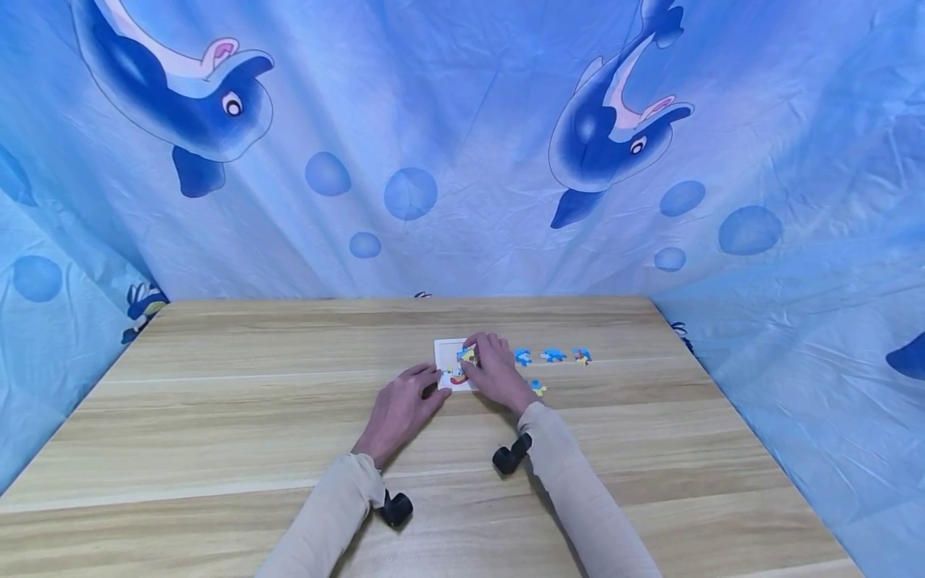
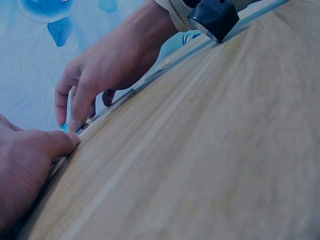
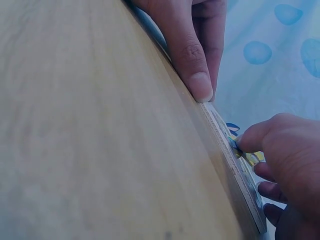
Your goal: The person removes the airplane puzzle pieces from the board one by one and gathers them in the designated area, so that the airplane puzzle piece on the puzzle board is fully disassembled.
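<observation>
1. The left hand (image 1: pixel 402 409) is partly closed at the near left corner of the puzzle board (image 1: pixel 444 347), with its thumb along the near edge and its fingers at the left edge, holding the corner between them.
2. The right hand (image 1: pixel 495 374) is nearly closed over the board, with thumb and fingertips pinching a yellow and blue puzzle piece (image 1: pixel 464 354).
3. The board lies flat on the wooden bench (image 1: pixel 289 417), toward the far side, between the two hands. It has a white border, and a red and yellow picture part (image 1: pixel 458 376) shows inside, near its front edge.
4. The pinched piece is at the board's inner area; whether it is fully seated cannot be told.
5. To the right of the right hand, three loose pieces (image 1: pixel 553 355) lie in a row, mostly blue, apart from one another. A blue and yellow piece (image 1: pixel 537 387) lies nearer, just beside the right wrist.
6. Both arms wear pale sleeves (image 1: pixel 328 510), with a small black camera (image 1: pixel 396 509) at each wrist.
7. Behind the bench hangs a blue curtain (image 1: pixel 470 104) printed with dolphins and bubbles.
</observation>
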Action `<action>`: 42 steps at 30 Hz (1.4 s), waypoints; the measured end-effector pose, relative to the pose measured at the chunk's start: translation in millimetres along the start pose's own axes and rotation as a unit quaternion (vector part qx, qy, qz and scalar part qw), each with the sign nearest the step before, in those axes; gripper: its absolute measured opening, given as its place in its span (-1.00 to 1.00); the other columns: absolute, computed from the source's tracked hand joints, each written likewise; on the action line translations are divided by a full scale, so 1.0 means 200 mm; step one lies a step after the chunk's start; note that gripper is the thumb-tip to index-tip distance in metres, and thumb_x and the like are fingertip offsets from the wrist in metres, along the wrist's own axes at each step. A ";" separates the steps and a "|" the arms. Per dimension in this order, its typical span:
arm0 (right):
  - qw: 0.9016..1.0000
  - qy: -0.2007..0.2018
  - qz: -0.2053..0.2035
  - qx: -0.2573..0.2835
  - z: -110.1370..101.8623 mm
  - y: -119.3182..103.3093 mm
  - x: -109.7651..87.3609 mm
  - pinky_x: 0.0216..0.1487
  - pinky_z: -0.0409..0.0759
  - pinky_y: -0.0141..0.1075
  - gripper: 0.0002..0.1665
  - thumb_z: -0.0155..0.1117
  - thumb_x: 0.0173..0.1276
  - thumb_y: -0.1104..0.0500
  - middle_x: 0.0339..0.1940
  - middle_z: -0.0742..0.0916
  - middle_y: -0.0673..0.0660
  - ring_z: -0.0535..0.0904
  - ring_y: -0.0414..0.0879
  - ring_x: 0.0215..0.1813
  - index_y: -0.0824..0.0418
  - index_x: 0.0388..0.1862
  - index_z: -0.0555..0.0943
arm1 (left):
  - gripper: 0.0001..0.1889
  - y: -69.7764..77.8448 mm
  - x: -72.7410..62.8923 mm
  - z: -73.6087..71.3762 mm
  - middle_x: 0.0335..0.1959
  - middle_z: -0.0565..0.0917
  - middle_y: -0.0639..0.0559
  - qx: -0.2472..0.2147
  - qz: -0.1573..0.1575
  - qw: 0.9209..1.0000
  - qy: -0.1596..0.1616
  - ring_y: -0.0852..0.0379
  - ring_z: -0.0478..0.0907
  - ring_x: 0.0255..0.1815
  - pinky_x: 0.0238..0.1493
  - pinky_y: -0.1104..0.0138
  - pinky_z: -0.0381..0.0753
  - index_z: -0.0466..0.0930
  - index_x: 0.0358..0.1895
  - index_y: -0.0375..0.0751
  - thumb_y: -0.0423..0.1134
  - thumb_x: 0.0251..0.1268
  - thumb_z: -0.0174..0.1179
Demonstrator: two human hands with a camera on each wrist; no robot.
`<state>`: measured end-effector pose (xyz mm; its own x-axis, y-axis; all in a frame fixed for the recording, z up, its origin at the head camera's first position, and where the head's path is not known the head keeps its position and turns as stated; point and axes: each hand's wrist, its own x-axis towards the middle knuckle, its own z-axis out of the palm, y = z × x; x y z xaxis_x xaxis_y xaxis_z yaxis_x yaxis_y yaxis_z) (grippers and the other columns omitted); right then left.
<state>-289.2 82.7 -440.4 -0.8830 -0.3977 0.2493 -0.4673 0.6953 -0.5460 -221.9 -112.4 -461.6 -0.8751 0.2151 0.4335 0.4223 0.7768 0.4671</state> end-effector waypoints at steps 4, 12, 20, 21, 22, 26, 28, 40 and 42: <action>1.000 -0.004 -0.001 0.007 0.00 0.00 0.00 0.01 0.33 -0.06 -0.63 0.30 0.51 0.17 -0.23 0.53 0.07 0.37 0.06 -0.06 0.24 0.21 0.51 | -0.60 0.00 0.00 0.00 0.19 0.68 -0.27 0.001 0.003 1.000 0.002 -0.24 0.64 0.19 0.09 -0.06 0.68 0.75 0.13 -0.27 -0.09 0.37 0.41; 0.999 -0.015 -0.004 0.036 -0.01 0.01 -0.01 0.08 0.32 -0.01 -0.59 0.30 0.51 0.19 -0.20 0.58 0.02 0.40 0.02 -0.01 0.21 0.28 0.53 | -0.61 0.00 0.00 0.00 0.18 0.68 -0.27 -0.002 0.007 1.000 0.005 -0.24 0.64 0.19 0.08 -0.06 0.68 0.75 0.12 -0.27 -0.09 0.37 0.41; 0.998 0.005 -0.008 0.058 0.01 0.04 -0.01 0.13 0.34 0.03 -0.61 0.25 0.53 0.23 -0.21 0.62 0.04 0.44 0.04 -0.02 0.23 0.29 0.57 | -0.62 0.00 0.00 0.00 0.17 0.69 -0.26 -0.002 0.009 1.000 0.007 -0.22 0.65 0.19 0.07 -0.06 0.69 0.76 0.11 -0.27 -0.09 0.37 0.41; 0.998 0.008 -0.008 0.063 0.01 0.04 -0.01 0.13 0.36 0.03 -0.62 0.24 0.54 0.23 -0.21 0.62 0.04 0.45 0.04 -0.02 0.23 0.28 0.57 | -0.62 0.00 0.00 0.00 0.17 0.69 -0.26 -0.003 0.008 1.000 0.006 -0.22 0.64 0.19 0.07 -0.06 0.69 0.76 0.12 -0.27 -0.09 0.37 0.41; 0.998 0.011 -0.007 0.068 0.01 0.04 -0.01 0.11 0.38 0.01 -0.62 0.25 0.53 0.24 -0.21 0.62 0.04 0.45 0.03 -0.03 0.23 0.28 0.57 | -0.62 0.00 0.00 0.00 0.17 0.69 -0.26 -0.002 0.006 1.000 0.005 -0.22 0.64 0.19 0.07 -0.06 0.69 0.76 0.12 -0.26 -0.09 0.37 0.41; 0.996 0.020 -0.006 0.088 0.01 0.04 -0.02 0.01 0.47 -0.05 -0.61 0.24 0.54 0.25 -0.19 0.63 0.06 0.46 0.01 -0.06 0.23 0.30 0.57 | -0.62 0.00 0.00 0.00 0.17 0.69 -0.26 -0.002 0.003 1.000 0.002 -0.21 0.64 0.20 0.07 -0.06 0.69 0.76 0.12 -0.26 -0.10 0.38 0.40; 0.995 0.021 -0.003 0.094 0.00 0.04 -0.02 -0.02 0.50 -0.08 -0.60 0.23 0.55 0.25 -0.17 0.64 0.07 0.47 -0.01 -0.06 0.23 0.31 0.57 | -0.62 0.00 0.01 0.00 0.17 0.69 -0.26 -0.003 0.003 1.000 0.001 -0.22 0.64 0.20 0.07 -0.07 0.68 0.76 0.12 -0.27 -0.10 0.38 0.40; 0.991 0.031 0.015 0.126 -0.05 0.06 -0.05 0.03 0.55 -0.10 -0.60 0.24 0.52 0.32 -0.17 0.63 0.10 0.55 0.00 -0.04 0.31 0.30 0.56 | -0.62 0.01 0.00 -0.01 0.18 0.68 -0.27 0.002 -0.001 1.000 -0.001 -0.23 0.64 0.20 0.08 -0.06 0.68 0.76 0.12 -0.26 -0.09 0.38 0.40; 0.991 0.032 0.014 0.132 -0.06 0.07 -0.06 0.03 0.56 -0.10 -0.60 0.23 0.52 0.34 -0.18 0.63 0.11 0.56 0.01 -0.05 0.33 0.30 0.56 | -0.62 0.01 0.00 0.00 0.18 0.68 -0.27 0.002 0.002 1.000 0.000 -0.23 0.64 0.20 0.07 -0.07 0.68 0.76 0.11 -0.26 -0.09 0.38 0.40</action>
<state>-284.9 103.9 -442.2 -0.9004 -0.3360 0.2764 -0.4222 0.5211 -0.7417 -221.6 -111.8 -460.1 -0.8735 0.2177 0.4354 0.4246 0.7781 0.4629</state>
